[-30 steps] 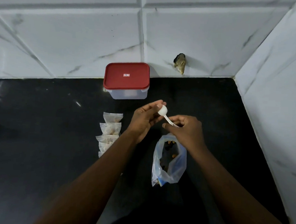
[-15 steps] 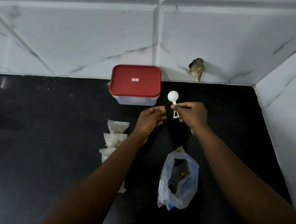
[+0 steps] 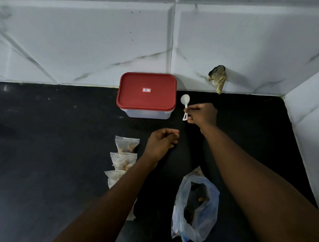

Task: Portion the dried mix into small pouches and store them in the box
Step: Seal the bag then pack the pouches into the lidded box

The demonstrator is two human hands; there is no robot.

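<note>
A clear box with a red lid (image 3: 146,94) stands shut against the back wall. My right hand (image 3: 202,114) pinches the handle of a small white plastic scoop (image 3: 185,105) just right of the box, low over the counter. My left hand (image 3: 162,142) hovers loosely curled and holds nothing, right of a column of small filled pouches (image 3: 124,156); my left forearm hides the nearer pouches. A clear plastic bag of dried mix (image 3: 195,202) lies open at the front, between my forearms.
The black counter (image 3: 52,143) ends at white marble-look tiled walls at the back and on the right. A crumpled brownish wad (image 3: 218,77) sticks out of the back wall, right of the box.
My right hand carried the scoop away from above the mix bag to beside the box. My left hand let go of the scoop's bowl and dropped back toward the pouches.
</note>
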